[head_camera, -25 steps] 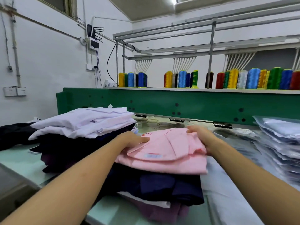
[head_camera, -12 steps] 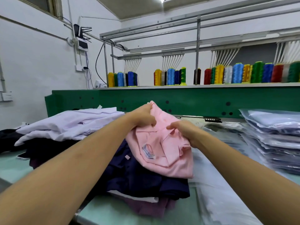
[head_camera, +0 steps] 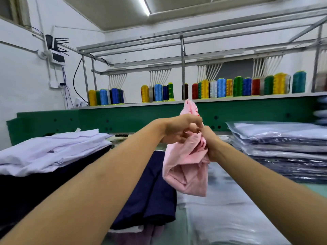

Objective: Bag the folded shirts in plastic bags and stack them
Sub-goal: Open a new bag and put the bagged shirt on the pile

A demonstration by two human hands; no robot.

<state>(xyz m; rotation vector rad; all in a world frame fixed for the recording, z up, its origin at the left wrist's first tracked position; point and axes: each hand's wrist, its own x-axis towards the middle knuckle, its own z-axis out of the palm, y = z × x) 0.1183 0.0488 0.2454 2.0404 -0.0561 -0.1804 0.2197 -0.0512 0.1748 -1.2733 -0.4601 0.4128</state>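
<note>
Pink shirt hangs bunched; left hand and right hand seemingly grip it.

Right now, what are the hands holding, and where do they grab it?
The pink shirt. The left hand and right hand both grip its bunched upper part; the rest hangs below.

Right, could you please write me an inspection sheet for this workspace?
Surface: table, mostly covered by cloth and plastic.
Job's things: pink shirt bunched, held up above navy shirts; white shirts stacked left; bagged shirts stacked right; bags lying flat in front.
Clutter: mauve cloth under the navy shirts.
Grippers: left hand and right hand both grip the pink shirt.
Cables: black cable hangs by the wall.
Surroundings: green machine, thread cones on its shelf, router on the wall.
</note>
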